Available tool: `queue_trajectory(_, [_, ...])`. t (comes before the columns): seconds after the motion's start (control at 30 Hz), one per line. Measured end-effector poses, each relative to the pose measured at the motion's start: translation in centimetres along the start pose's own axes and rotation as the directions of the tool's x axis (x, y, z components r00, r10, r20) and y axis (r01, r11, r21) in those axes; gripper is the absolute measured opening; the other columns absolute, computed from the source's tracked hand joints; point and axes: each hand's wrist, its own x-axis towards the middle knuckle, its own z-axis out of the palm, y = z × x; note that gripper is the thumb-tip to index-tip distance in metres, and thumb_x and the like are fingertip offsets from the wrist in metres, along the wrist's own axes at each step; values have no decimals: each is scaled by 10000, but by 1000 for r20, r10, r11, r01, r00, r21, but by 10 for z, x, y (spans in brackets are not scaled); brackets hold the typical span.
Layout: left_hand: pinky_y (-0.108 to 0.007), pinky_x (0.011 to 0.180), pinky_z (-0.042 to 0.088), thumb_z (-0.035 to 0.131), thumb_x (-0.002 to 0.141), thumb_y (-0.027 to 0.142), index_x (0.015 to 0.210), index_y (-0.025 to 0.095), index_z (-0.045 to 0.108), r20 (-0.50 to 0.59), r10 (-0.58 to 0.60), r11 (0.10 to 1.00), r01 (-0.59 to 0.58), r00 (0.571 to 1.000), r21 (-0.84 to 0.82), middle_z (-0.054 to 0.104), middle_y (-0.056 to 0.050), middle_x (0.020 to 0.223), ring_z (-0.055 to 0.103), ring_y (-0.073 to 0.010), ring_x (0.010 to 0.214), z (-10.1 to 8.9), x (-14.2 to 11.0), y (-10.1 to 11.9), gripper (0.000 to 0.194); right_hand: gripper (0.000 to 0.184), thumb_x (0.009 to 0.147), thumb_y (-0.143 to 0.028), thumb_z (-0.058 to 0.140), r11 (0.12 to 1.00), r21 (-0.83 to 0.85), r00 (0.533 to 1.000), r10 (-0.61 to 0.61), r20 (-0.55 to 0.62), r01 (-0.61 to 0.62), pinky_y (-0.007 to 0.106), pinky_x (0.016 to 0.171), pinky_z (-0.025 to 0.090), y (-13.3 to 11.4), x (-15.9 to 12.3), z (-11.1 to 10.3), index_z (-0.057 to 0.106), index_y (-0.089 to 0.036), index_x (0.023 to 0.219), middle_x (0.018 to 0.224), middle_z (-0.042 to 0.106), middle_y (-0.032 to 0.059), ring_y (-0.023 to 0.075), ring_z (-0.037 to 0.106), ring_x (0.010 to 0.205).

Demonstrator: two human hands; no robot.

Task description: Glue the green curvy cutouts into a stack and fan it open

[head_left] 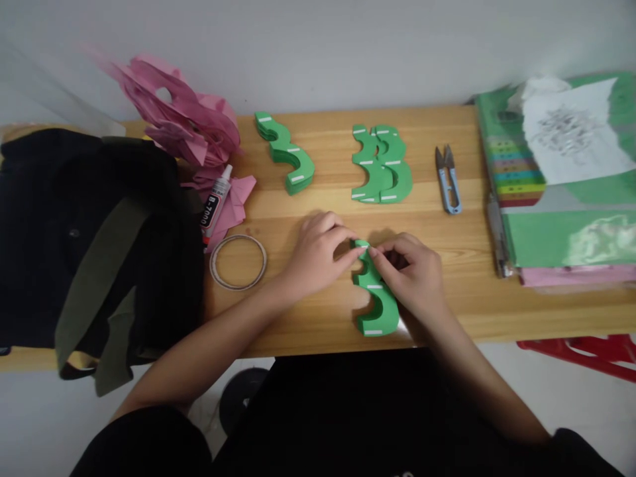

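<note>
On my remote view, left hand (320,253) and right hand (416,268) pinch the green piece (383,311) (white strips (373,332) across it), fingers (383,269) nearly closed.

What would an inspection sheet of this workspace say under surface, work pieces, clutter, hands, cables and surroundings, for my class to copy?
Surface: wooden table.
Work pieces: wavy green piece at the hands; another green piece and a green group farther back; all bear white strips.
Clutter: black bag, pink paper, glue tube, tape ring, snips, green packs with torn white paper on top.
Hands: left hand and right hand have fingertips at the near piece's far end; exact grip unclear.
Cables: nothing seen.
Surroundings: pale wall behind; red object and dark round object below table level.
</note>
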Motion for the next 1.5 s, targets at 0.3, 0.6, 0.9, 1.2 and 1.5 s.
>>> queue_trajectory(0.3, [-348,789,427,707,818,251,828,181,667,-15,0,999,1,1000,53,605,-25,842,563,-193,860,3,2,1,81,186,804,-293,623,999,-46,999,-11,-37,9,241,509,372,0,-2,6,601,-185,655,619,559,-5,108,478,530])
queue_trajectory(0.6, [-342,774,425,638,847,181,789,189,661,-19,-22,999,22,1000,27,574,-15,796,553,-178,818,4,3,-1,63,104,802,-280,654,998,-51,999,-46,-14,45,243,529,430,3,-6,2,630,-179,808,670,590,-4,116,533,569])
queue_trajectory(0.9, [-329,764,468,552,894,168,834,177,656,-6,-22,999,23,1000,41,595,-28,817,578,-172,826,1,2,-2,121,332,893,-281,561,915,-186,934,-347,84,357,435,853,532,0,-30,-16,585,-170,1205,1126,653,148,261,621,1043])
queue_trajectory(1.2, [-376,939,479,356,963,96,1104,31,615,196,452,793,-492,870,359,659,-172,1176,593,-255,1135,-21,-18,25,302,638,887,-416,537,792,-161,795,-531,293,589,455,1020,472,1,-64,-34,411,-89,1420,1305,598,162,280,498,1283])
queue_trajectory(1.5, [-397,1052,443,292,969,92,1214,52,556,283,383,830,-462,879,312,589,-155,1317,512,-236,1280,-8,-28,10,362,776,892,-538,487,760,-206,747,-480,460,616,444,1124,356,18,-71,-23,296,-78,1487,1482,405,156,260,321,1412])
